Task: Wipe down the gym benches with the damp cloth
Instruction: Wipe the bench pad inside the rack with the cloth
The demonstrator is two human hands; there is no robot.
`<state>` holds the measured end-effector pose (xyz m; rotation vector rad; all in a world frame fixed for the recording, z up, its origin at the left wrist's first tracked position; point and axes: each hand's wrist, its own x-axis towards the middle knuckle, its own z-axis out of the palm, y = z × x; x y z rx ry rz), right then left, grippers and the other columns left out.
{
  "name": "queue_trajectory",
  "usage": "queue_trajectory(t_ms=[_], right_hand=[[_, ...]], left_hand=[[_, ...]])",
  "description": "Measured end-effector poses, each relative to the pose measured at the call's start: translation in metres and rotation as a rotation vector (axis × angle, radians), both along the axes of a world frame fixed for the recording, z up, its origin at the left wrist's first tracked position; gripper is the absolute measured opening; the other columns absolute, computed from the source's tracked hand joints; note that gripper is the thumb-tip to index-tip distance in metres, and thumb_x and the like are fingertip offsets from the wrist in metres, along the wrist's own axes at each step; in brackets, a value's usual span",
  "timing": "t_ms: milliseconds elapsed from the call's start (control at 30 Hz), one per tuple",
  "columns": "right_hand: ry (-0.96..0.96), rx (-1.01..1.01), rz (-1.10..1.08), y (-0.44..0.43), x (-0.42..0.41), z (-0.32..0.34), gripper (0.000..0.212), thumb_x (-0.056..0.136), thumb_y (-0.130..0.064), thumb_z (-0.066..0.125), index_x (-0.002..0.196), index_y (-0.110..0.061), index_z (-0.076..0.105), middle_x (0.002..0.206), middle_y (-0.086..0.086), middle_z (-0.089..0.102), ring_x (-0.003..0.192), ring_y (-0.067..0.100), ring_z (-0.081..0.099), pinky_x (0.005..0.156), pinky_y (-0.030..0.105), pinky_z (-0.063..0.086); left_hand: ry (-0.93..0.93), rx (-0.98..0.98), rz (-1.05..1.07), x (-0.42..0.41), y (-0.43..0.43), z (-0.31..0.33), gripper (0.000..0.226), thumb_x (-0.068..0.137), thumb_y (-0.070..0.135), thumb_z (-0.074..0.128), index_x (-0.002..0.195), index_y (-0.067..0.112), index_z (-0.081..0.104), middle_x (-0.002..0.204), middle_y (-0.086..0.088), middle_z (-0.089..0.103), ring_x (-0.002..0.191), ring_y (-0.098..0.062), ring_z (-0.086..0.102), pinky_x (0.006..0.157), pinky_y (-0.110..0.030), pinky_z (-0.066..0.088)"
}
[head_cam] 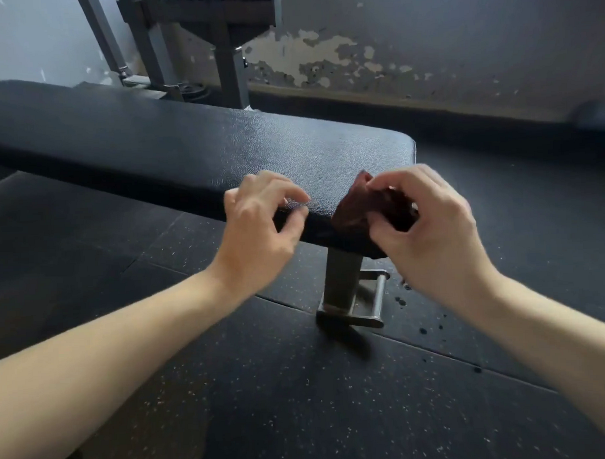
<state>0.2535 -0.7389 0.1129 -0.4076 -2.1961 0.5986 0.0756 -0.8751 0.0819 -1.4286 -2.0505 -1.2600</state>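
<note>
Two hands by the bench: right hand clutches the cloth, left hand loosely curled, grip empty

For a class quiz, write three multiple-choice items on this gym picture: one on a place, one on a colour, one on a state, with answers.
1. Where is the cloth? A on the floor; B at the end of the bench; C on the rack.
2. What colour is the cloth? A white; B yellow; C dark red.
3. The cloth is: A bunched up; B spread flat; C folded square.
Answers: B, it is held against the padded end; C, it shows maroon; A, the right hand crumples it in its fingers.
</note>
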Motion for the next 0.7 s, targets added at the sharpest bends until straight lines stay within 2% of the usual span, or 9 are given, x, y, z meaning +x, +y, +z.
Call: queue_trajectory(t_ms=[67,167,267,367,467,567,700], right_hand=[[-0.019,0.188,0.042,0.017,-0.011,-0.001,0.029,0.083,-0.003,0.074,0.111,-0.014,0.074,0.113,-0.001,0.071,0.107,0.021,0.058,0.098,0.04,0.049],[-0.077,0.314,0.098,0.028,-0.025,-0.015,0.027,0.091,-0.006,0.065,0.115,-0.014,0.075,0.121,-0.003,0.071,0.111,0.026,0.056,0.101,0.049,0.045],[-0.112,0.307,0.101,0.029,-0.028,-0.024,0.028,0.093,-0.018,0.061,0.119,-0.014,0.073,0.122,-0.003,0.069,0.114,0.025,0.055,0.101,0.049,0.043],[-0.121,0.308,0.132,0.034,-0.027,-0.023,0.032,0.089,-0.026,0.072,0.119,-0.015,0.073,0.121,-0.002,0.069,0.114,0.026,0.055,0.103,0.049,0.043],[-0.116,0.322,0.173,0.039,-0.025,-0.021,0.037,0.083,-0.026,0.085,0.116,-0.014,0.074,0.118,0.001,0.069,0.111,0.028,0.056,0.102,0.049,0.045],[-0.111,0.33,0.212,0.042,-0.021,-0.02,0.041,0.077,-0.024,0.09,0.113,-0.011,0.075,0.115,0.003,0.07,0.107,0.027,0.057,0.098,0.046,0.048],[-0.073,0.364,0.296,0.046,-0.014,-0.015,0.03,0.079,-0.02,0.09,0.104,-0.008,0.078,0.111,0.004,0.07,0.102,0.027,0.058,0.095,0.041,0.047]], left_hand=[[0.064,-0.033,0.064,-0.018,0.0,-0.006,0.017,0.087,0.022,0.073,0.102,0.024,0.069,0.117,0.011,0.06,0.115,-0.011,0.051,0.103,-0.041,0.028],[0.146,-0.113,0.091,-0.036,-0.002,-0.013,0.025,0.086,0.031,0.071,0.11,0.023,0.067,0.128,0.01,0.055,0.126,-0.014,0.043,0.108,-0.038,0.022],[0.191,-0.166,0.06,-0.048,-0.006,-0.018,0.032,0.087,0.04,0.067,0.114,0.022,0.066,0.133,0.009,0.055,0.13,-0.016,0.042,0.111,-0.038,0.02],[0.203,-0.186,0.015,-0.057,-0.011,-0.024,0.039,0.088,0.043,0.067,0.121,0.022,0.065,0.135,0.01,0.055,0.13,-0.017,0.043,0.11,-0.043,0.023],[0.233,-0.178,0.011,-0.061,-0.011,-0.029,0.042,0.091,0.045,0.068,0.126,0.022,0.064,0.137,0.009,0.055,0.13,-0.017,0.042,0.109,-0.041,0.023],[0.242,-0.16,0.021,-0.061,-0.01,-0.032,0.042,0.092,0.045,0.068,0.126,0.022,0.064,0.137,0.009,0.055,0.129,-0.017,0.042,0.109,-0.039,0.023],[0.256,-0.157,0.021,-0.062,-0.01,-0.035,0.043,0.092,0.045,0.067,0.127,0.021,0.063,0.137,0.008,0.055,0.13,-0.018,0.042,0.11,-0.036,0.021]])
